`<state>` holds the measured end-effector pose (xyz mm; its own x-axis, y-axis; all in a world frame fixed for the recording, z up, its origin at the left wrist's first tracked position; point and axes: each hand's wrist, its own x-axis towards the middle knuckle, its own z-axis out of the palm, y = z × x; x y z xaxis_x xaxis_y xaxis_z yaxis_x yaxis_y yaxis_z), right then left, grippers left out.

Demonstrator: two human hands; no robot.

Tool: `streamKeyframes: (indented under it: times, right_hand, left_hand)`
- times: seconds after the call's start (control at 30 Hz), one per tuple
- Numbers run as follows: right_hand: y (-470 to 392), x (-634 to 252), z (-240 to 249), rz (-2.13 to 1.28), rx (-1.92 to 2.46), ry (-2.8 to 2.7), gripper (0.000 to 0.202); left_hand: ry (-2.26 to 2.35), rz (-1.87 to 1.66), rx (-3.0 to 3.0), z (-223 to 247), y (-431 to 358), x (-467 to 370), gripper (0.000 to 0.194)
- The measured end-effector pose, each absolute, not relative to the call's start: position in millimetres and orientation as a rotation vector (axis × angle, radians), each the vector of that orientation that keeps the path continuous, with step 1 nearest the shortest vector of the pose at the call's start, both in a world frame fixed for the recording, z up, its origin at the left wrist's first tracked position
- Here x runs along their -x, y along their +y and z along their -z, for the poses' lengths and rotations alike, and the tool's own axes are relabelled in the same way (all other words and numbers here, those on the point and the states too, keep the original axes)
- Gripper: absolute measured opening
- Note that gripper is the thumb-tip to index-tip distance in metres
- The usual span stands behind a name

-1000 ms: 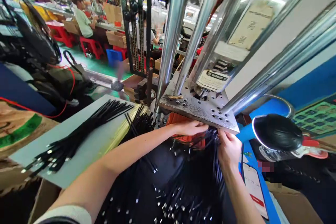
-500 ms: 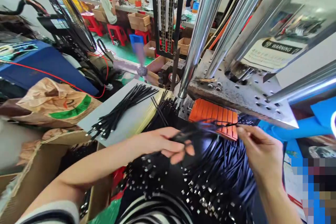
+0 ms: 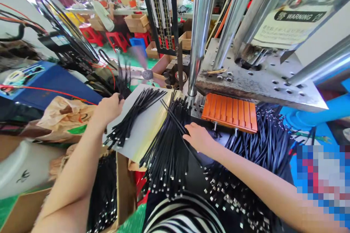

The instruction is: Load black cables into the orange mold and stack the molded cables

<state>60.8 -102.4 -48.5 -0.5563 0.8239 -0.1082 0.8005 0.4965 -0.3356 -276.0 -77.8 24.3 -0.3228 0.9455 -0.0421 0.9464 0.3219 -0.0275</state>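
My left hand (image 3: 111, 107) is closed round a bunch of black strips (image 3: 124, 78) that stick up above it, left of the pale board (image 3: 136, 133). At the centre, the fingers of my right hand (image 3: 195, 136) are pinched at a black strip, beside a fanned pile of black strips (image 3: 169, 149). Another bundle of strips (image 3: 136, 113) lies on the board. An orange grooved block (image 3: 229, 113) sits under the press plate, and no strips show in its grooves. More strips with shiny ends (image 3: 262, 145) lie to its right.
Thick steel columns (image 3: 201, 25) and a holed metal plate (image 3: 246, 83) rise behind the block. A cardboard box (image 3: 125, 185) with strips stands at lower left. A small fan (image 3: 147, 74) is behind the board, and a seated person (image 3: 101, 11) is farther back.
My left hand has moved left and up with the bunch, away from the block. My right hand has left the block's right side for the central pile. The strips over the block are gone.
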Motion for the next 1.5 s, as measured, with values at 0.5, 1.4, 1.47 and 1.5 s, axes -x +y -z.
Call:
streamKeyframes:
  times: [0.5, 1.4, 1.47, 1.5]
  right_hand:
    - [-97.9, -102.8, 8.3, -0.007, 1.035, -2.484, 0.025]
    - [13.3, -143.4, 28.4, -0.384, 1.724, -1.812, 0.008]
    - [14.2, -144.0, 23.5, -0.306, 1.78, -1.801, 0.013]
    - [11.0, -144.4, 21.5, -0.289, 1.796, -1.805, 0.015]
  left_hand:
    - [1.906, -0.511, -2.282, 29.3, -47.2, 194.5, 0.042]
    - [0.868, -0.308, -2.894, 20.8, -19.0, 52.7, 0.053]
    - [0.984, -0.277, -2.845, 19.2, 3.1, 41.7, 0.05]
    - [1.056, -0.265, -2.811, 19.4, 14.8, 35.2, 0.049]
